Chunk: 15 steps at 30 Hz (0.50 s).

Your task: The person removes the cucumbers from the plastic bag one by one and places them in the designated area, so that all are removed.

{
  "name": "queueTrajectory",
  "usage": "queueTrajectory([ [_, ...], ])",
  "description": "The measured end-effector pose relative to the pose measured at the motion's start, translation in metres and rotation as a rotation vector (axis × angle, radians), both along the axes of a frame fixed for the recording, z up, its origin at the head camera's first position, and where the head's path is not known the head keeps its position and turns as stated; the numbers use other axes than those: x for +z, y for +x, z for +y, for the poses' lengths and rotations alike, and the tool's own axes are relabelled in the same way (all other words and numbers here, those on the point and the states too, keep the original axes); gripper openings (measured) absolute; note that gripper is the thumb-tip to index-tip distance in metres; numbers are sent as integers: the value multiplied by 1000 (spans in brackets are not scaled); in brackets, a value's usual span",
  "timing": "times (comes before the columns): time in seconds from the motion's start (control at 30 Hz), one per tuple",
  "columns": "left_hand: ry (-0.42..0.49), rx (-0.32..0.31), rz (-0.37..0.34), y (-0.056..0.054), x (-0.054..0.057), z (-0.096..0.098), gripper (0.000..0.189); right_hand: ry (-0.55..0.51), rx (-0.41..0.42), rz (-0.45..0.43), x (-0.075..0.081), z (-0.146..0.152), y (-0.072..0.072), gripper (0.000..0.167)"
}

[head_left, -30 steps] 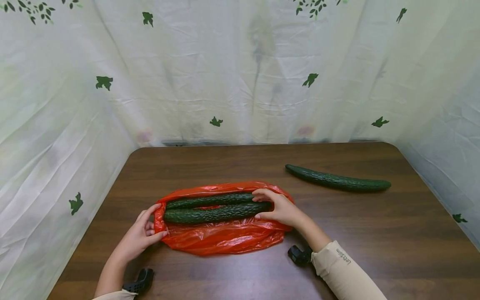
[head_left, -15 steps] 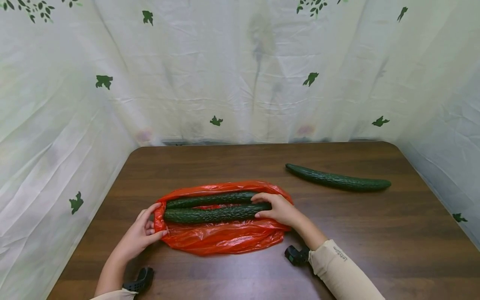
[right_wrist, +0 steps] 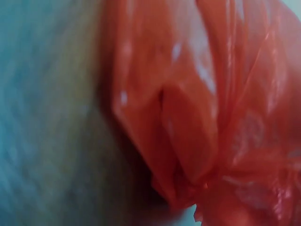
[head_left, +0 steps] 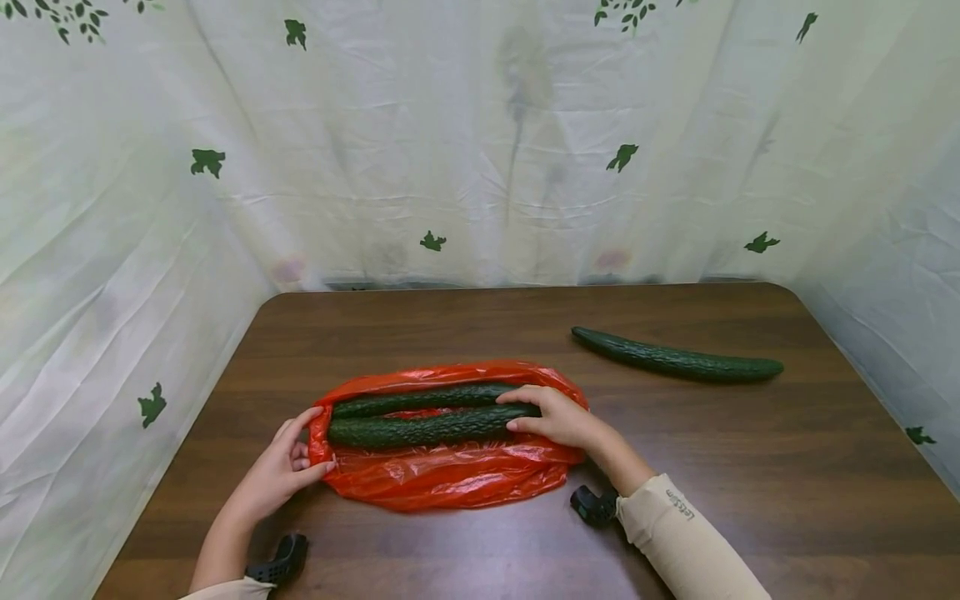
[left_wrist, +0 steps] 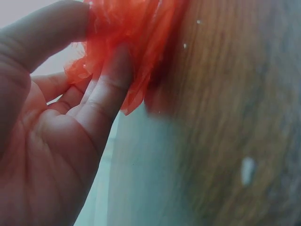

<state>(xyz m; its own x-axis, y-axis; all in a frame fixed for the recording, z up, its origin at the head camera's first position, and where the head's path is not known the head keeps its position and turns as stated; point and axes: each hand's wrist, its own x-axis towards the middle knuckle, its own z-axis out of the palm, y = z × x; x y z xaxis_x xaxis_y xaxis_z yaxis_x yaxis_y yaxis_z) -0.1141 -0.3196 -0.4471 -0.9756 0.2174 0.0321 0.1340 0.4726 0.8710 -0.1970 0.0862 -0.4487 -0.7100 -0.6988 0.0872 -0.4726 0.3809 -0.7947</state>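
Just then my right hand point(head_left: 558, 419) closed in slightly, gripping the near cucumber point(head_left: 427, 428) in the red bag point(head_left: 465, 481), mid-table point(head_left: 420, 333), short of the far edge; my left hand point(head_left: 277, 468) pinched the bag, steadying it.

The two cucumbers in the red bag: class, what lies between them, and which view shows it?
A narrow strip of the red bag lies between the far cucumber and the near cucumber; the head view shows it.
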Motion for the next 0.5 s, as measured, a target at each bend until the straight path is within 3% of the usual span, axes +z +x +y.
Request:
queueTrajectory([
  [0.2, -3, 0, 2, 0, -1, -1, 77, 12, 13, -33, 8, -3, -2, 38],
  [0.5, 15, -2, -10, 1, -1, 0, 75, -4, -53, -54, 7, -5, -2, 41],
])
